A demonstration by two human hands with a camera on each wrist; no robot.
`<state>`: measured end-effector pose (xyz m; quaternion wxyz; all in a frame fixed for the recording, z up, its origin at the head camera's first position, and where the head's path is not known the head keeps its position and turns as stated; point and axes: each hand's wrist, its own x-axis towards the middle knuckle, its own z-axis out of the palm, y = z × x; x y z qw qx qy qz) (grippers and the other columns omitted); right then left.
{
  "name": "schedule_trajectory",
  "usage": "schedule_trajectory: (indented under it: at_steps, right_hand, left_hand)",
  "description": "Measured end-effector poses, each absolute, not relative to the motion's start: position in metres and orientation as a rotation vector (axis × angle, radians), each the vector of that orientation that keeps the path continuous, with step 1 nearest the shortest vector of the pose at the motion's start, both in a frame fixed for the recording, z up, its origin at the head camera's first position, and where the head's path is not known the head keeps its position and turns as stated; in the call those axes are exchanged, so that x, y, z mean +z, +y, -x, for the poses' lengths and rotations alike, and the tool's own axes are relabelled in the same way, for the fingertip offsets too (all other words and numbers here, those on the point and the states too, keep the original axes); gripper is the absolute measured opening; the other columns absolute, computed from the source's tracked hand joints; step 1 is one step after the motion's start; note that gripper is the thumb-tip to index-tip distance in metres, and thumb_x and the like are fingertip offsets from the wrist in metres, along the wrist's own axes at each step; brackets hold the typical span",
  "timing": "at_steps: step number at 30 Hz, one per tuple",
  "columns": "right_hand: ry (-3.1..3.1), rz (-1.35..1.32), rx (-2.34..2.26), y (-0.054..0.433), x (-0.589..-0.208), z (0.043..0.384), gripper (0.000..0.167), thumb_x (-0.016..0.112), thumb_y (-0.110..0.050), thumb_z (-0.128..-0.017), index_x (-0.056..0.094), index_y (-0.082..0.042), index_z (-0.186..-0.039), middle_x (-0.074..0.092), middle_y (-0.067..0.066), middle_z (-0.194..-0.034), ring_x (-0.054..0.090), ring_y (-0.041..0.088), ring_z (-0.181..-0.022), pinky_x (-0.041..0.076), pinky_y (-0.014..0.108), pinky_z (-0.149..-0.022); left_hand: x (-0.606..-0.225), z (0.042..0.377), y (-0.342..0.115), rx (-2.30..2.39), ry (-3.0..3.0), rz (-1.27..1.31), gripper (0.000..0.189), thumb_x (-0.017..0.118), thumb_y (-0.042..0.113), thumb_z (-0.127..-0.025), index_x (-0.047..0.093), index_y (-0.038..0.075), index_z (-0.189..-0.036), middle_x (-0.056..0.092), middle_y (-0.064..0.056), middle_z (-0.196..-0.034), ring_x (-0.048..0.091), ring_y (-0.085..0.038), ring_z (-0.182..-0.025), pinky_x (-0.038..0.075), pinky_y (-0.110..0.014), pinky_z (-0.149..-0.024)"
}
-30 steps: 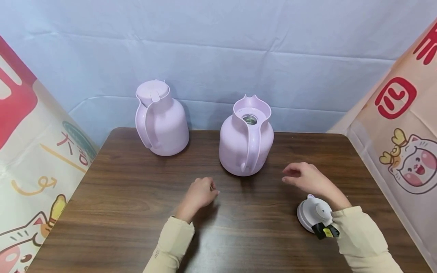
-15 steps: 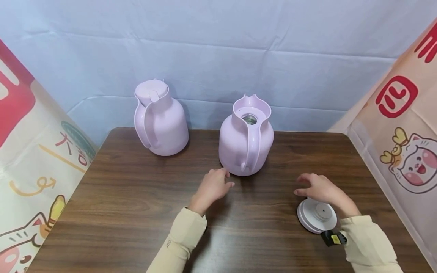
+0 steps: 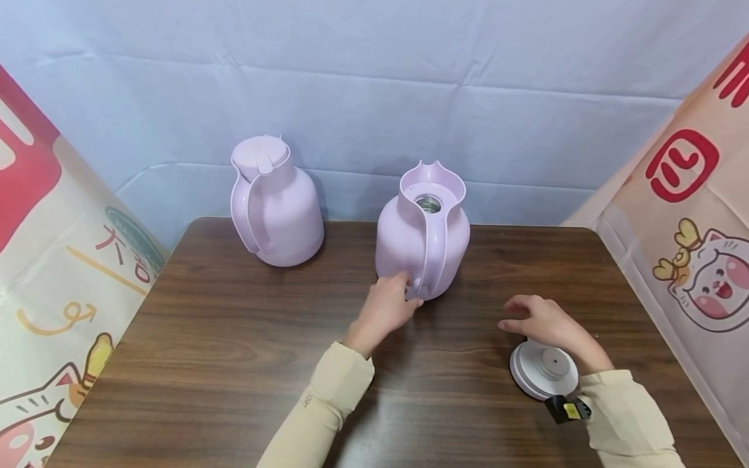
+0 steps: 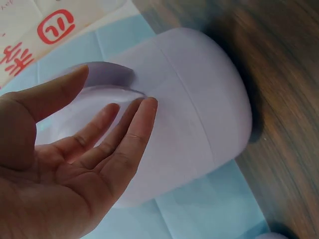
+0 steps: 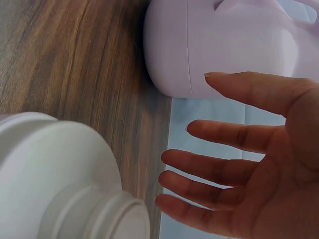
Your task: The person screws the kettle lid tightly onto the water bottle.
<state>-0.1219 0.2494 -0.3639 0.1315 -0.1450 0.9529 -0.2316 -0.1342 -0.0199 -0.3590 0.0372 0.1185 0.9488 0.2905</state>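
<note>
Our jug (image 3: 422,234) stands uncapped mid-counter (image 3: 234,338), lid (image 3: 543,370) off near the right edge. Left hand (image 3: 386,311) touches its base with straight fingers; right hand (image 3: 541,322) hovers loose, holding nothing.

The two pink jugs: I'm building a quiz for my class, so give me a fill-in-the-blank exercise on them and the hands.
1. The left hand touches the jug that has no ____.
2. The lid lies nearest the ____ hand.
3. The closed jug stands ____ on the table.

Missing: lid; right; upright
</note>
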Motion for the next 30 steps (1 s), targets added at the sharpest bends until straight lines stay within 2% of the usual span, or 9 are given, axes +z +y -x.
schedule_trajectory:
  at_steps: [7, 14, 22, 30]
  right_hand:
    - [2.736, 0.414, -0.725, 0.241, -0.362, 0.123, 0.039, 0.067, -0.025, -0.081, 0.06, 0.006, -0.103, 0.061, 0.02, -0.098, 0.056, 0.037, -0.094, 0.045, 0.047, -0.075]
    - [2.741, 0.416, -0.73, 0.238, -0.362, 0.124, 0.039, 0.068, -0.025, -0.08, 0.059, 0.007, -0.102, 0.061, 0.022, -0.097, 0.056, 0.038, -0.093, 0.045, 0.047, -0.075]
    - [2.76, 0.427, -0.72, 0.239, -0.364, 0.124, 0.036, 0.069, -0.025, -0.079, 0.061, 0.005, -0.099, 0.062, 0.019, -0.094, 0.057, 0.034, -0.088, 0.045, 0.045, -0.072]
    - [2.735, 0.414, -0.675, 0.25, -0.365, 0.12, 0.041, 0.071, -0.023, -0.076, 0.059, 0.008, -0.1, 0.06, 0.024, -0.097, 0.056, 0.041, -0.092, 0.045, 0.048, -0.073]
  left_hand:
    - [-0.357, 0.137, -0.009, 0.894, 2.967, -0.392, 0.031, 0.073, 0.025, -0.077, 0.058, 0.005, -0.095, 0.063, -0.009, -0.081, 0.06, -0.027, -0.077, 0.046, -0.035, -0.07]
    - [-0.357, 0.138, -0.004, 0.969, 2.982, -0.341, 0.032, 0.077, 0.029, -0.072, 0.055, 0.008, -0.08, 0.059, -0.005, -0.072, 0.059, -0.026, -0.071, 0.044, -0.035, -0.066]
    - [-0.357, 0.137, 0.004, 1.028, 3.007, -0.298, 0.036, 0.078, 0.035, -0.07, 0.06, 0.007, -0.082, 0.061, -0.004, -0.072, 0.06, -0.024, -0.073, 0.045, -0.034, -0.068]
    - [-0.358, 0.139, 0.006, 0.979, 3.056, -0.303, 0.029, 0.075, 0.027, -0.072, 0.061, 0.006, -0.083, 0.065, -0.009, -0.078, 0.063, -0.029, -0.078, 0.046, -0.037, -0.071]
